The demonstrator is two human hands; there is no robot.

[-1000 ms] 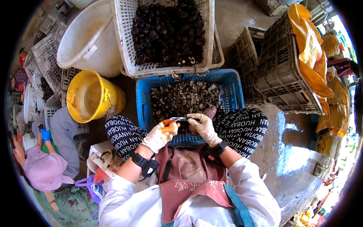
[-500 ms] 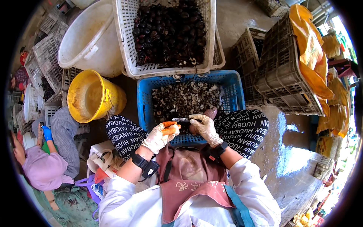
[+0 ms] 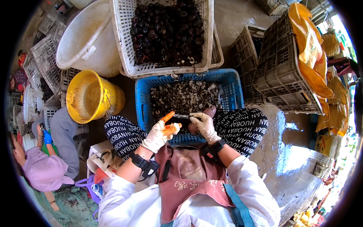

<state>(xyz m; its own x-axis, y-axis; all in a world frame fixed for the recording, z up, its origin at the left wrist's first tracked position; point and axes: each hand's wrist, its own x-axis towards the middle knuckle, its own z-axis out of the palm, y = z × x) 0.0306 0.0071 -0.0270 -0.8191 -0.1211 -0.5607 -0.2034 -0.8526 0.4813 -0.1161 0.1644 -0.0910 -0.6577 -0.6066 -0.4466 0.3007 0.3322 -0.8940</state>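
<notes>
Now, white-gloved left hand (image 3: 159,133): unclear grip.
White-gloved right hand (image 3: 204,126): clamping slim grey metal tool (image 3: 183,116); may slip, nicking orange fingertips (image 3: 171,114).

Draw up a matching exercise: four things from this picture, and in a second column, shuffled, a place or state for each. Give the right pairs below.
Things:
1. Left hand
2. Right hand
3. Blue basket
4. Yellow bucket

Places and states:
A. Holds pale and dark bits
B. Grips a thin tool
C. Left of the blue basket
D. Shows orange finger covers

Pairs: 1-D, 2-B, 3-A, 4-C
</notes>
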